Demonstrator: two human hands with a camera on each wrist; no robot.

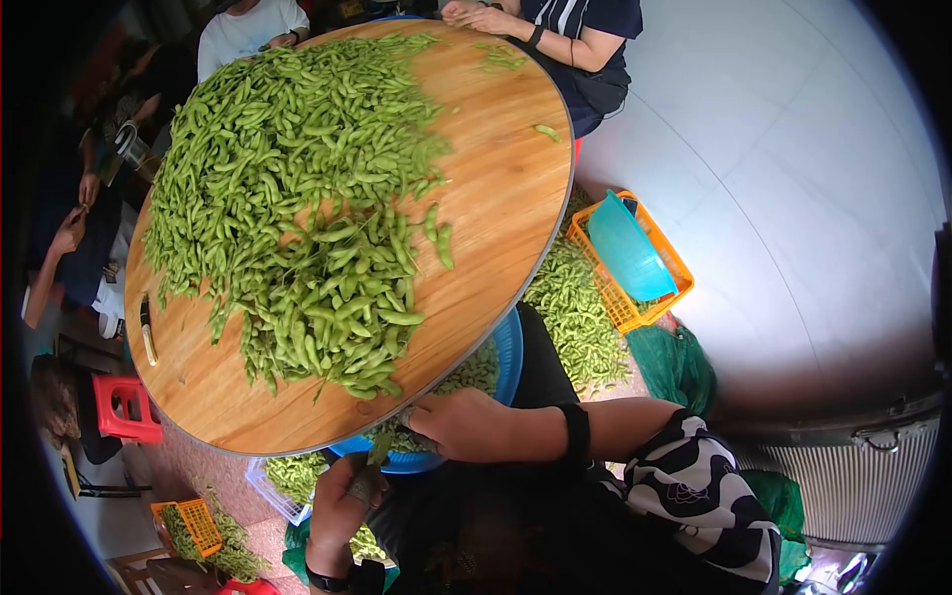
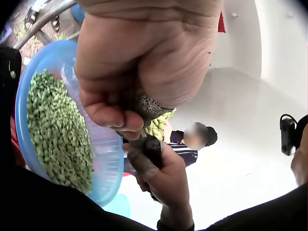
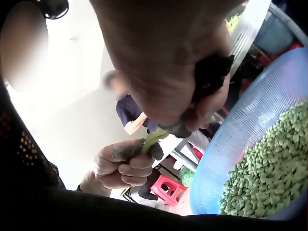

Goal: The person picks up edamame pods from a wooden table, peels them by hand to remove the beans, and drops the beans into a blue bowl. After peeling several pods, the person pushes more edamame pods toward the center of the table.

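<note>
Below the near edge of the round wooden table, my left hand (image 1: 345,501) pinches a green soybean pod (image 3: 153,138) between thumb and fingers. A grey covering (image 2: 153,107) wraps its thumb. My right hand (image 1: 464,424) is curled at the pod's other end, its fingertips closing on it in the right wrist view. Something dark (image 3: 211,74) shows within the right hand's curled fingers; I cannot tell what it is. Beneath both hands sits a blue basin (image 2: 108,168) holding shelled green beans (image 3: 269,168). A large heap of pods (image 1: 297,178) covers much of the table.
The wooden tabletop (image 1: 506,129) carries a small knife-like object (image 1: 148,327) at its left edge. On the floor are more pods (image 1: 575,317), an orange crate (image 1: 620,312) with a turquoise basin (image 1: 630,253), and a red stool (image 1: 127,409). Other people sit around the table.
</note>
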